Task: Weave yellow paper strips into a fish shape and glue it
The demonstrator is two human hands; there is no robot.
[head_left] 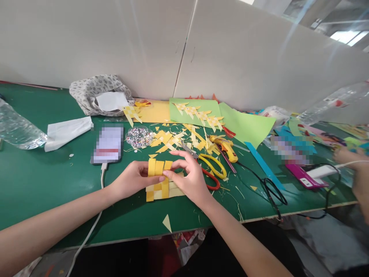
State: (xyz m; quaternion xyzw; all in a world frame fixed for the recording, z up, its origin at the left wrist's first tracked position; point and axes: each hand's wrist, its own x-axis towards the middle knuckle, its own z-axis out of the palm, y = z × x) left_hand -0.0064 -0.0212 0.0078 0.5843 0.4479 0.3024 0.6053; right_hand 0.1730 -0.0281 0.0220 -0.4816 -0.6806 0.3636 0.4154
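Between my hands, just above the table's front part, is a small weave of yellow and cream paper strips (158, 192). My left hand (135, 177) pinches its left side, thumb in front and fingers behind. With thumb and fingertips my right hand (190, 179) grips the weave's upper right, by an upright yellow strip; loose cream strip ends stick out under the palm. Right behind my right hand lie scissors (215, 167) with one yellow and one red handle, their blades partly hidden. A cream paper triangle (167, 223) rests nearer the edge.
Paper scraps (167, 140), a round bead case (140, 137) and a yellow glue gun (227, 148) lie beyond my hands. Woven paper fish (198, 113) rest on green sheets. A phone (108, 144) on a cable lies left. Another person's hand (350, 157) is at far right.
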